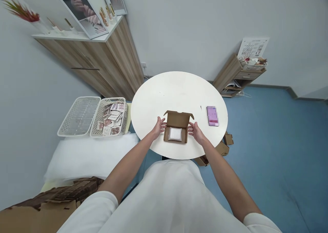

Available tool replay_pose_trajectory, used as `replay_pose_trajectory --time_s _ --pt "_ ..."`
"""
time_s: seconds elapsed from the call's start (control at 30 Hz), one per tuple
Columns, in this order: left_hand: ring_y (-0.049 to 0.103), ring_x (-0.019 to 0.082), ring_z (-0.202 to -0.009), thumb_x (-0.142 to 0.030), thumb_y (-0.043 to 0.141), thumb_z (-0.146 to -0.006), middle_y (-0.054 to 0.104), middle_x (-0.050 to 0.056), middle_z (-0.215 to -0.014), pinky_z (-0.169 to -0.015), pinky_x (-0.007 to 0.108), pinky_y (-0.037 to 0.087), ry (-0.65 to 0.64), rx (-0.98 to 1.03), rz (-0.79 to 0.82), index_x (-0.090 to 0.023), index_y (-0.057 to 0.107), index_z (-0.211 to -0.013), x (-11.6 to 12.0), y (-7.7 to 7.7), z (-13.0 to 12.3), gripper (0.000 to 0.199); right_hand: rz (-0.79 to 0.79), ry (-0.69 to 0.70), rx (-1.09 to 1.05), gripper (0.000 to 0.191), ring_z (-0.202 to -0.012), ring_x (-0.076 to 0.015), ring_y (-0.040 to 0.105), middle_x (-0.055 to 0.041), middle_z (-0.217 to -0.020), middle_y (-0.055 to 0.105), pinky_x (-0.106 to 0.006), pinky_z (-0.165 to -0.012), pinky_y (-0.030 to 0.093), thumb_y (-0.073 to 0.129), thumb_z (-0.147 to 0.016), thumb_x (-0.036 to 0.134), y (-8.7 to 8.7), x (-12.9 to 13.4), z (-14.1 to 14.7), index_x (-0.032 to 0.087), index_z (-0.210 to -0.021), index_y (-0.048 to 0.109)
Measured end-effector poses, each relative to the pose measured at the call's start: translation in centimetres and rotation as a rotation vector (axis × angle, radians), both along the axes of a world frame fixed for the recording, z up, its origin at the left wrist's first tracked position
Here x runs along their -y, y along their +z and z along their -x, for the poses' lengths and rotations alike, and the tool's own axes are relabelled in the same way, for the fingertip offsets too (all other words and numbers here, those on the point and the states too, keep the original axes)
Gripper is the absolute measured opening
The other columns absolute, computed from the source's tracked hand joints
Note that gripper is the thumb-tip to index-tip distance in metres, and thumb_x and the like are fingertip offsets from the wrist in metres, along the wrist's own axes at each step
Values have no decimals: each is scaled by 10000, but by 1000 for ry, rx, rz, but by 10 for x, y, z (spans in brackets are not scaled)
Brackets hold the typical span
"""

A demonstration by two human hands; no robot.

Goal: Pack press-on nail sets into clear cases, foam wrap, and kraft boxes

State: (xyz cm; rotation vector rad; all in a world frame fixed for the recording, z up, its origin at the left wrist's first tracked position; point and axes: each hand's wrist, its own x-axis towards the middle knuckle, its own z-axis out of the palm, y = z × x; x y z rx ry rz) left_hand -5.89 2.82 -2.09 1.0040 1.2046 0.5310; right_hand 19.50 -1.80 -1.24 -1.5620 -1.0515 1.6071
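A small brown cardboard box (178,119) stands with its lid raised on the white round table (176,89). Inside it lies a white wrapped packet (175,134). At the box's left side is my left hand (158,127), fingers spread, close to the wall of the box. My right hand (196,131) is at the opposite side, its fingers also apart and near the cardboard. Whether the fingertips touch the box is hard to tell. Neither hand grips anything.
On the table's right lies a purple, pixelated item (212,116). Left of the table are a white basket of printed packets (109,118) and a basket of clear pieces (80,116). Cardboard boxes (222,148) sit on the floor at right; flattened cardboard (48,205) is stacked lower left.
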Motion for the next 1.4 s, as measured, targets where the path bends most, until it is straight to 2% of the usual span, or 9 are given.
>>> replay_pose_trajectory --time_s 0.07,0.23,0.47,0.67,0.8,0.97,1.2,1.3,1.4 --pt "503 203 -1079 -683 -73 -738 452 90 -1289 -802 313 416 -36 0 23 -263 201 -1371 2 3 0 807 1 -19 7 698 -891 -180 568 -53 -982 572 -307 -742 460 60 -813 620 2 4 1 230 -1327 327" --pt "535 186 -1027 -695 -136 -700 475 79 -1250 -770 290 433 -142 -40 0 -287 307 -1327 3 11 2 870 -18 -6 70 715 -905 -182 584 -55 -961 596 -307 -731 461 9 -806 624 4 9 -1 241 -1312 339" --pt "536 187 -1030 -705 -111 -703 465 94 -1256 -792 288 443 -72 -18 -22 -254 407 -1245 -4 14 -4 875 -7 1 53 706 -903 -192 596 -76 -1006 592 -313 -726 457 33 -801 639 4 -10 -8 227 -1200 444" --pt "475 224 -1113 -682 145 -781 471 75 -1258 -823 331 430 15 33 -19 -253 518 -1105 -7 13 -1 654 -13 77 38 652 -902 -194 601 -75 -1106 561 -352 -769 442 57 -821 618 9 -23 -14 276 -1282 367" --pt "524 206 -1021 -563 422 -774 506 82 -1206 -785 307 451 -74 -60 -76 -227 494 -1129 5 7 0 494 -8 155 54 562 -956 -197 573 -60 -1207 510 -361 -799 446 206 -828 605 10 -12 -18 300 -1242 433" --pt "573 178 -845 -375 526 -749 481 114 -1180 -790 332 458 -148 -350 -329 -189 453 -1190 33 -8 -8 484 -50 167 217 511 -1005 -202 532 -76 -1255 438 -367 -845 447 458 -780 511 -6 13 -11 287 -1238 435" --pt "446 275 -1105 -257 497 -751 418 102 -1259 -878 409 377 -346 -833 -543 -259 444 -1193 58 -13 -18 445 -96 292 634 657 -1204 -252 363 -115 -1311 298 -407 -952 350 501 -751 458 -32 36 2 254 -1336 283" --pt "363 301 -1186 -301 520 -738 359 123 -1324 -929 437 318 -343 -868 -608 -248 381 -1246 64 -13 -17 529 -132 308 762 689 -1265 -288 263 -124 -1371 229 -460 -963 307 493 -746 490 -32 42 4 255 -1346 251" --pt "329 297 -1215 -347 529 -725 370 128 -1328 -951 443 282 -323 -831 -603 -233 323 -1281 68 -14 -14 604 -178 308 829 656 -1257 -285 279 -123 -1371 272 -482 -975 268 474 -756 490 -30 47 7 238 -1329 280"
